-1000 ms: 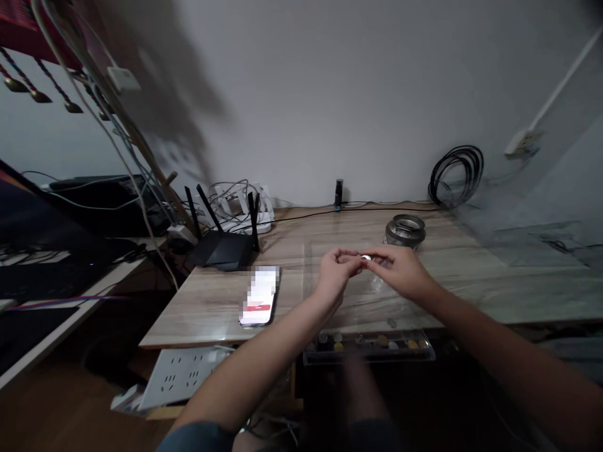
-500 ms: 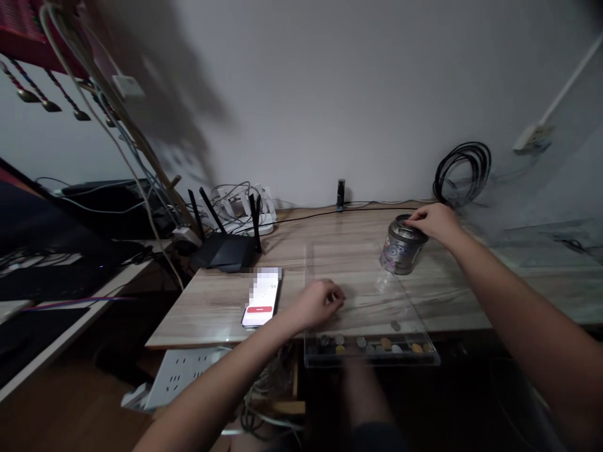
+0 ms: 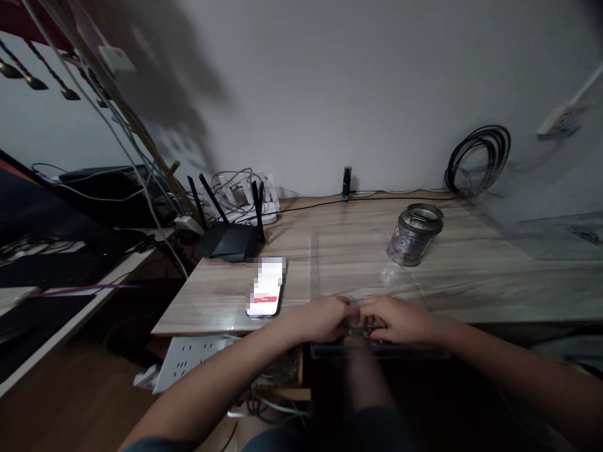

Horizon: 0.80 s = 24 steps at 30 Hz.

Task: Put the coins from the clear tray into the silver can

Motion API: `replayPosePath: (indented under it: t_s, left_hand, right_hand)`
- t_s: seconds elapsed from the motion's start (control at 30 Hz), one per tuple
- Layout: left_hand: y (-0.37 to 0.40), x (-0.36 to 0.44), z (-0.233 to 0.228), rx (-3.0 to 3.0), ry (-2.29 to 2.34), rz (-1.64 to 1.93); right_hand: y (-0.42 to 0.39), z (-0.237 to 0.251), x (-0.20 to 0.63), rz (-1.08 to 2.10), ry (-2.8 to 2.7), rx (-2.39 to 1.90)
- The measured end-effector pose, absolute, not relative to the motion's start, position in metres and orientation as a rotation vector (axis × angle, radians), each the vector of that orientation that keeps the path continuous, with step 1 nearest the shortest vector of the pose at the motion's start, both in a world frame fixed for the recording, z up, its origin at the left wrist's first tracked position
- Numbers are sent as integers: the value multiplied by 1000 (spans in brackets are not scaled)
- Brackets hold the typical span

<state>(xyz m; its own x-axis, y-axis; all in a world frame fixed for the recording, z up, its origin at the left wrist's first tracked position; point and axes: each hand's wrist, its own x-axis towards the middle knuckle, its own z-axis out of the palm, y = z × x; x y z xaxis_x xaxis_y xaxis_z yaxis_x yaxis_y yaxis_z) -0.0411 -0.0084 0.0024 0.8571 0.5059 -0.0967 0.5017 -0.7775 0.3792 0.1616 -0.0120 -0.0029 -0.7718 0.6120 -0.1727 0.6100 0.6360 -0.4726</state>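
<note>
My left hand and my right hand are close together over the front part of a clear plastic tray. The fingers of both are curled down and in among the coins, most of which my hands hide. Whatever lies between the fingertips of either hand is too small and dark to make out. Behind my right hand stands a silver tin can with a colourful printed side and a round opening on top. A small clear plastic piece lies at its foot.
Left of the tray a phone lies with its screen lit. A black router with upright antennas stands behind it. Against the wall are a small dark bottle and a coiled black cable. The wooden tabletop ends just before my forearms.
My right hand has left the can's top and come down to the coins at the tray's front. My left hand has moved slightly right and down beside it. The view has shifted slightly.
</note>
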Motion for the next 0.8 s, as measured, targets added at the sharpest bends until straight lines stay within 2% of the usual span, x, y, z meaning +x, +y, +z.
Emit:
replayPosePath:
  t_s: [0.43,0.7,0.8]
  left_hand:
    - [-6,-36,1,2527,880,-73]
    - [-9,-40,10,2378,622,-112]
    - [-7,-41,8,2388,527,-134]
  right_hand:
    - [-9,3,171,1072,-2889,-939]
    - [-8,23,185,1117,-2859,-1320]
    - [-9,30,193,1052,-2912,-1298]
